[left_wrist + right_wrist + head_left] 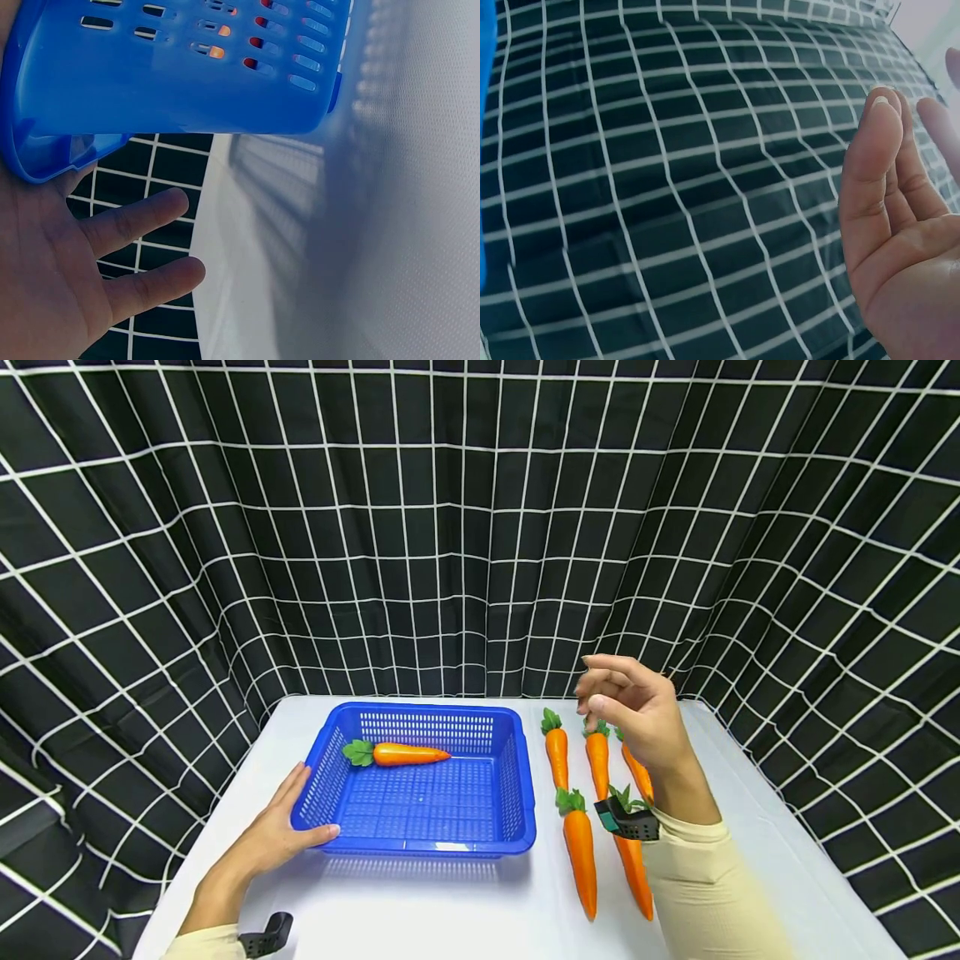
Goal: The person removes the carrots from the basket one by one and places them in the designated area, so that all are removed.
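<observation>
A blue plastic basket [420, 847] stands on the table with one carrot [408, 754] lying inside it, leaves toward the left. My left hand [273, 835] rests against the basket's left front corner, its fingers spread along the side and the thumb at the front rim. In the left wrist view two of this hand's fingers [142, 221] stick out straight beside the basket wall [172, 82]. My right hand [633, 706] is raised above the carrots [597, 760] on the right, holding nothing, with loosely bent fingers. It partly hides the rightmost back carrot [636, 770].
Several carrots lie in two rows to the right of the basket, including a front one [580, 864] and another [634, 872] partly covered by the right wrist's band. A white cloth [390, 910] covers the table. Black curtains [450, 568] with a white grid surround it.
</observation>
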`<act>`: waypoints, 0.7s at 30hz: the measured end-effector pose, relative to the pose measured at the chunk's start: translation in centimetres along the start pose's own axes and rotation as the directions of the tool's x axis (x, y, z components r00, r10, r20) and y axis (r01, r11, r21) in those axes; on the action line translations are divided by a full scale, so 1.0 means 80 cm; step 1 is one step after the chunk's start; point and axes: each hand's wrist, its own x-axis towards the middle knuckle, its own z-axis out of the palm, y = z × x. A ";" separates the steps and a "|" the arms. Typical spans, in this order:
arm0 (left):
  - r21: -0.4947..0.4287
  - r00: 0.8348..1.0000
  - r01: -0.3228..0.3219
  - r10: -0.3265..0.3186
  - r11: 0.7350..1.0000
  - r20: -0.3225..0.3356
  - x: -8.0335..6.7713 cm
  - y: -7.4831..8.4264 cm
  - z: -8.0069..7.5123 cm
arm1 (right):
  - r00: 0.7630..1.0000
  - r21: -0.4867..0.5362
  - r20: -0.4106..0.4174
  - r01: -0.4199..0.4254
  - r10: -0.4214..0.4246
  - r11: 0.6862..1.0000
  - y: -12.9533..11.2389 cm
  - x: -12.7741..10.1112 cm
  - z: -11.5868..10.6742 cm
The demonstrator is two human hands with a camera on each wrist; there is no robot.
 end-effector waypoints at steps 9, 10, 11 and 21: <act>0.004 0.999 0.030 -0.030 1.000 0.011 -0.001 0.003 0.001 | 0.994 0.023 0.090 -0.068 0.066 0.997 0.050 0.035 0.036; 0.003 0.999 0.030 -0.030 1.000 0.012 -0.001 0.003 0.001 | 0.992 0.024 0.104 -0.081 0.078 0.996 0.056 0.039 0.040; 0.002 0.999 0.031 -0.031 1.000 0.012 -0.001 0.003 0.001 | 0.989 0.028 0.119 -0.091 0.087 0.995 0.061 0.042 0.044; 0.010 1.000 0.019 -0.019 1.000 0.004 0.000 0.001 0.001 | 0.967 0.042 0.199 -0.169 0.158 0.985 0.114 0.060 0.080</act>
